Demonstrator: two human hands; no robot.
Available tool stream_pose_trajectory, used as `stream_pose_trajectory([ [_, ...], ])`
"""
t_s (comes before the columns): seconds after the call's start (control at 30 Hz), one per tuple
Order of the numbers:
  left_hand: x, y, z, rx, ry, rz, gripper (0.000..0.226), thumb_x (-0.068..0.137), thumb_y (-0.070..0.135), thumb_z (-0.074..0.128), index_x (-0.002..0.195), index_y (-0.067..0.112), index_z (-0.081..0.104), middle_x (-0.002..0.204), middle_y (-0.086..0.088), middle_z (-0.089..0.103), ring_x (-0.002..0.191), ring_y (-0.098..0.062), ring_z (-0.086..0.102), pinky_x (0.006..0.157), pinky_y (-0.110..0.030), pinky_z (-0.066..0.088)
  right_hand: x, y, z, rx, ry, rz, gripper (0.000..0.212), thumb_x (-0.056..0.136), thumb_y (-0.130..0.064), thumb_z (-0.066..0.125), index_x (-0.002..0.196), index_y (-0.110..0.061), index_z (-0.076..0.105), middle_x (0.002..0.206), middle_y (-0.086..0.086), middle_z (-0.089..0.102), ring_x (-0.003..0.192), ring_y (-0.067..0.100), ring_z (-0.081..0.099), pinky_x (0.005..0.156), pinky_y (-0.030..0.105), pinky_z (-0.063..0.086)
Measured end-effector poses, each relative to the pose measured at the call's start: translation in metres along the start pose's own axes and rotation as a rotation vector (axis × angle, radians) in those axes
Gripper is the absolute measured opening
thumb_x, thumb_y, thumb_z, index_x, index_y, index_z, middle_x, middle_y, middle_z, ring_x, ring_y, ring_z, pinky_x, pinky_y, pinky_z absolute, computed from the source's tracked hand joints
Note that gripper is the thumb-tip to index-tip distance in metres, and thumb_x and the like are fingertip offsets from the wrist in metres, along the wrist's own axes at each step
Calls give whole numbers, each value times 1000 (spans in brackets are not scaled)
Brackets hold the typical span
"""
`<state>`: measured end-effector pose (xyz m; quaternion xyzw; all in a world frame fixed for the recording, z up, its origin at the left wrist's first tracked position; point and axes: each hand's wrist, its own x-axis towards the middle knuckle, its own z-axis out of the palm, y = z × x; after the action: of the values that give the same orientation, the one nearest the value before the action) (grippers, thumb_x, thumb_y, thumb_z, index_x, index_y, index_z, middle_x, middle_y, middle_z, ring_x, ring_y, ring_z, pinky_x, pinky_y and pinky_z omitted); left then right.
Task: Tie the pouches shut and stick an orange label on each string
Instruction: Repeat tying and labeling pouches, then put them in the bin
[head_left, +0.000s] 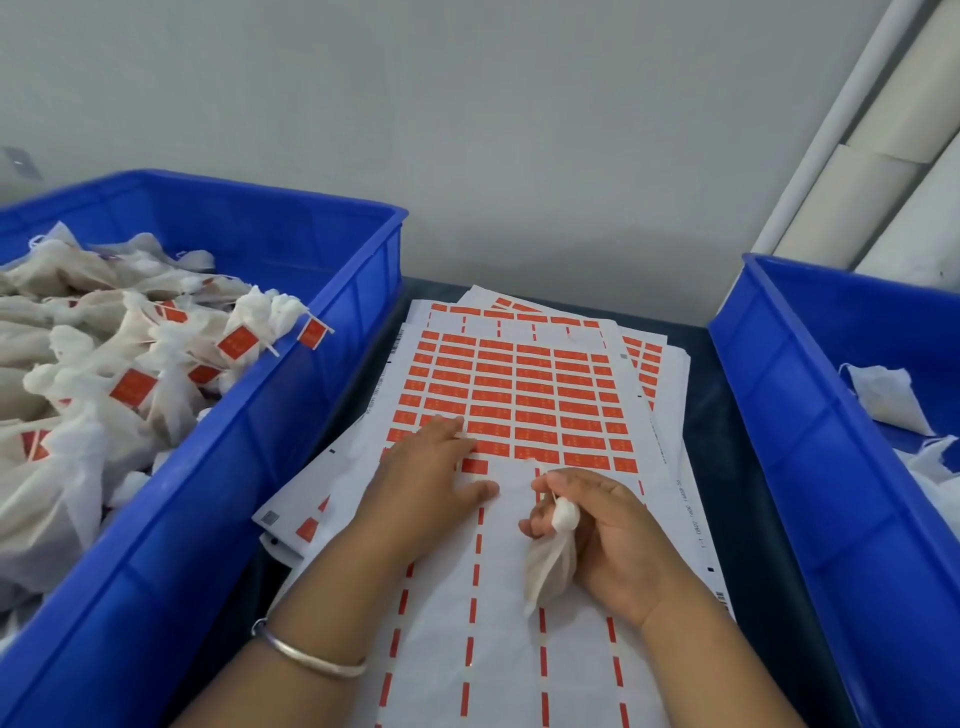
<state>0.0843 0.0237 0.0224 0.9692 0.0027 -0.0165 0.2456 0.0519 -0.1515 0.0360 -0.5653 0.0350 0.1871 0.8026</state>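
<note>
A white label sheet (519, 597) with rows of orange labels (535, 400) lies on the dark table in front of me. My left hand (426, 483) rests flat on the sheet, fingertips at the lowest rows of labels. My right hand (608, 535) grips a small white tied pouch (553, 561), its knotted top between thumb and fingers and its string pinched just above the sheet. The lower part of the sheet holds only thin orange strips.
A blue bin (270, 415) on the left holds several tied pouches with orange labels (132, 387). A second blue bin (789, 415) on the right holds loose white pouches (883, 395). More label sheets (660, 358) lie stacked underneath. A grey wall stands behind.
</note>
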Motion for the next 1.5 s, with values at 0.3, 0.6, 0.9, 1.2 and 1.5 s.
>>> stream_pose_trajectory([
  [0.3, 2, -1, 4, 197, -89, 39, 68, 87, 62, 41, 146, 35, 22, 154, 13, 16, 144, -15, 11, 114, -43, 11, 1, 2, 0, 23, 27, 6, 17, 68, -30, 71, 82, -21, 78, 76, 6, 70, 60, 17, 66, 71, 35, 54],
  [0.6, 1, 1, 3, 255, -47, 82, 57, 89, 59, 41, 140, 35, 38, 150, 13, 29, 140, -15, 24, 112, -39, 21, 3, 2, -1, 14, 26, 16, 17, 70, -30, 69, 79, -18, 78, 75, 5, 70, 60, 16, 65, 70, 35, 56],
  [0.9, -1, 1, 4, -3, 9, -83, 38, 85, 54, 55, 121, 41, 59, 146, 11, 37, 129, -21, 44, 103, -38, 38, 3, 2, 1, -2, 16, 3, 17, 68, -30, 69, 77, -19, 78, 72, 2, 69, 59, 14, 65, 68, 32, 54],
  [1.2, 0, 3, 7, -59, 68, -115, 36, 87, 50, 55, 119, 37, 62, 144, 10, 42, 126, -18, 47, 103, -39, 39, 2, 2, 2, 3, 31, -2, 17, 66, -31, 70, 77, -20, 78, 73, 3, 69, 61, 15, 66, 69, 34, 54],
  [1.5, 1, 0, 14, -176, 206, -122, 19, 88, 38, 57, 99, 30, 71, 119, 11, 63, 96, -9, 61, 85, -25, 48, -3, -4, 5, 2, 38, -97, 14, 63, -20, 70, 75, -20, 78, 84, -1, 74, 71, 12, 69, 69, 26, 56],
])
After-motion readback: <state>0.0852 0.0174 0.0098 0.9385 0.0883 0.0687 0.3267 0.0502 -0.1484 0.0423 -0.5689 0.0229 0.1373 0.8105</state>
